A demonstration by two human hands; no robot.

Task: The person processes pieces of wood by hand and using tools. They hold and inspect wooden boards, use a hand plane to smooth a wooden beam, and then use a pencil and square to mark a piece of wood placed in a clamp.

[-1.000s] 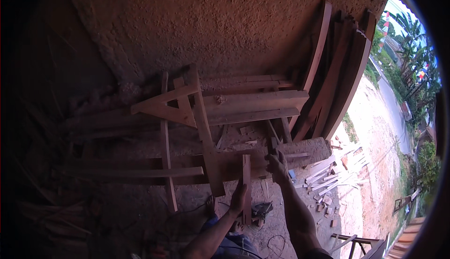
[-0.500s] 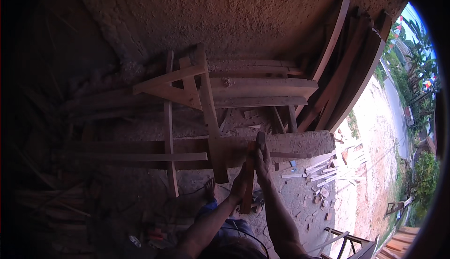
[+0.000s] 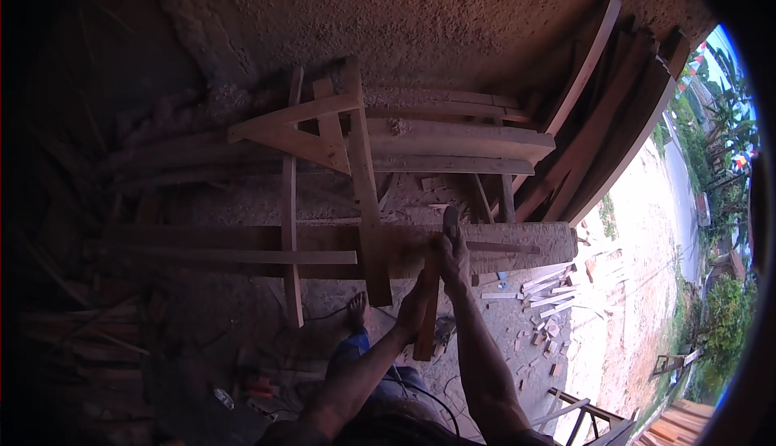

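Observation:
Slanting in front of me is a short reddish-brown piece of wood (image 3: 428, 329). My left hand (image 3: 414, 305) grips it from its left side. My right hand (image 3: 454, 262) is closed at the wood's upper end, around a tool that looks like a try square (image 3: 450, 220). Its dark, rounded stock pokes out above my fingers, and a thin straight blade runs off to the right over the bench. The wood's upper end lies against my right hand, which hides where wood and tool meet. Just beyond my hands is a thick plank bench (image 3: 517, 236).
A triangular wooden frame (image 3: 368, 195) leans across the bench, with a long slat (image 3: 289, 204) beside it. Planks (image 3: 461, 143) lie behind, and tall boards (image 3: 602, 115) lean on the rough wall. Offcuts (image 3: 558, 292) litter the floor at right; my bare foot (image 3: 358, 309) is under the bench.
Both hands have moved slightly away from me with the wood and the try square, shifting up over the bench. Both grips look the same; the whole view has shifted a little.

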